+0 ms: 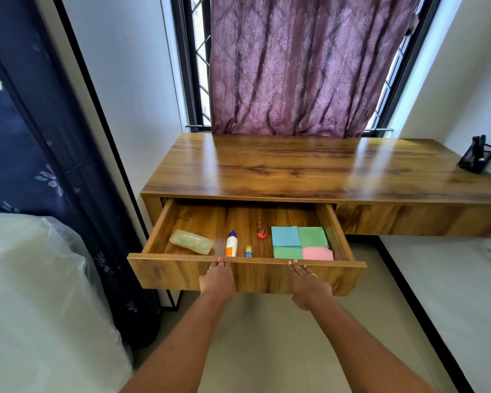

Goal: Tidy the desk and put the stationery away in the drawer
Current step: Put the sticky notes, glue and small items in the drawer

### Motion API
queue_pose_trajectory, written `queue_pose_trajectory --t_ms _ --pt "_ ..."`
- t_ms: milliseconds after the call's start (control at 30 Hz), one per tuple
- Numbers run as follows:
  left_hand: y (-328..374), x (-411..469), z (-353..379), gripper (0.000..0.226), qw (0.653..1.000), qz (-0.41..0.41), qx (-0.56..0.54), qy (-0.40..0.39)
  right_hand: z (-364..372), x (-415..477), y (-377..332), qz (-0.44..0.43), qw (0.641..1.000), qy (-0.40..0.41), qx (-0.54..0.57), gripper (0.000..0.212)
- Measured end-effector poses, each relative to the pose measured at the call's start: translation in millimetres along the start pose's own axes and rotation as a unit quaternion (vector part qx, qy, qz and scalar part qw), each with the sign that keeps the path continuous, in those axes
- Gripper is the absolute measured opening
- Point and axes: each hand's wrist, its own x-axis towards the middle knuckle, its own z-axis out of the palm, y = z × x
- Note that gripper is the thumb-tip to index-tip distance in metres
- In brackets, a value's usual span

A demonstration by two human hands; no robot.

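The wooden drawer [179,272] stands pulled out from under the desk [309,171]. Inside lie a pale green pencil case [191,241], a white glue bottle [231,244], a small glue stick [248,251], a red keychain [261,232] and blue, green and pink paper pads [301,241]. My left hand [218,279] lies flat against the drawer's front panel, fingertips at its top edge. My right hand [306,282] presses flat on the same panel further right, fingers straight.
A black mesh pen holder [477,156] stands at the desk's far right corner. A purple curtain [304,66] hangs behind the desk. A plastic-wrapped mattress [40,293] and a dark blue curtain [26,137] are to the left. Pale floor lies below.
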Motion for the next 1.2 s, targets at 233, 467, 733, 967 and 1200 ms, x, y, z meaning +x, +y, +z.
queue_pose_trajectory --t_ms 233,467,733,967,1200 --pt "6.0 45.1 -8.5 0.072 1.0 0.01 0.016 0.014 -20.5 43.7 0.6 0.002 1.0 0.013 -0.027 0.082" --pt "7.3 105.7 -27.2 0.07 0.999 0.033 0.02 0.036 -52.2 98.9 1.7 0.0 0.999 0.028 -0.025 0.076" --pt "-7.3 182.2 -54.8 0.065 0.978 0.101 0.047 0.179 -114.0 174.6 0.6 -0.008 0.984 0.146 -0.105 0.045" --pt "-11.8 250.2 -74.9 0.064 0.964 0.145 0.13 0.182 -126.7 242.4 11.1 0.017 0.977 0.096 -0.187 0.088" --pt "-7.9 283.3 -78.4 0.062 0.959 0.185 0.094 0.192 -134.0 270.2 0.5 0.007 0.961 0.132 -0.242 0.061"
